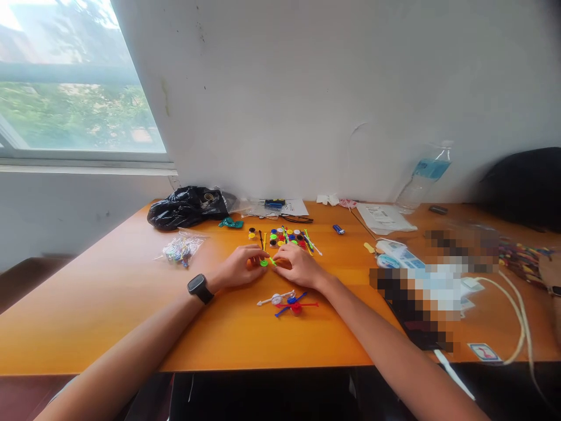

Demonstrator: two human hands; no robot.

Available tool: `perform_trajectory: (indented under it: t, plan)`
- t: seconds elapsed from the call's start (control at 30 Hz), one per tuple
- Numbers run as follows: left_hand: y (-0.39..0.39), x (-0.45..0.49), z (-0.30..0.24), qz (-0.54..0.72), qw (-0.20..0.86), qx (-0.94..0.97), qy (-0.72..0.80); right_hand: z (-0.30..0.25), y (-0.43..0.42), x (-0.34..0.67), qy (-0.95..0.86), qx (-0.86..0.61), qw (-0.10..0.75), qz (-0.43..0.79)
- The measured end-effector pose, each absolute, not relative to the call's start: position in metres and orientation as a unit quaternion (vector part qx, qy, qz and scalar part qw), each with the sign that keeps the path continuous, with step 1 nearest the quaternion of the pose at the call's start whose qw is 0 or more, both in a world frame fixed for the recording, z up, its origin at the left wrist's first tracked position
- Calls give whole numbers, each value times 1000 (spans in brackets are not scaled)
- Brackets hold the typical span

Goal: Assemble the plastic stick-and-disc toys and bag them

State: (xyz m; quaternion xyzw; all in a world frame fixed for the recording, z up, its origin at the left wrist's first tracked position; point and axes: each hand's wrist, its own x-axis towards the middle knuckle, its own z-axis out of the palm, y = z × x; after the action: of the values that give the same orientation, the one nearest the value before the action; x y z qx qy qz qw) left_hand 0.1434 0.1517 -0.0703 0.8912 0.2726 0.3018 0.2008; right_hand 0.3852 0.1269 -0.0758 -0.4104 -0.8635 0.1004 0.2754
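Both of my hands meet over the middle of the wooden table. My left hand (240, 267), with a black watch (200, 288) on its wrist, is closed with its fingertips at a small bright green round piece (263, 263). Just beside it, my right hand (298, 266) pinches a thin green arrow-shaped plastic piece (272, 261). Its far end is hidden by the fingers. Nearer to me lie a white arrow spinner (276, 299), a blue one (291, 300) and a red one (296, 309), close together and partly overlapping.
Behind my hands are several coloured round pieces (274, 235) and thin sticks (311, 241). A clear bag of small parts (182, 248) and a black plastic bag (186, 207) lie left. A power strip (401, 254), papers (385, 217), cables and a tilted plastic bottle (427, 175) occupy the right.
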Motion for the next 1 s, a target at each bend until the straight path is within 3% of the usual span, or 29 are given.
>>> perform_trajectory:
  t: [0.37,1.0]
  plan:
    - [132,155,-70,278,338,872,218,-76,130,393,-860,-436,240,109]
    - [138,162,-80,284,222,905,225,-76,127,386,-823,-472,287,132]
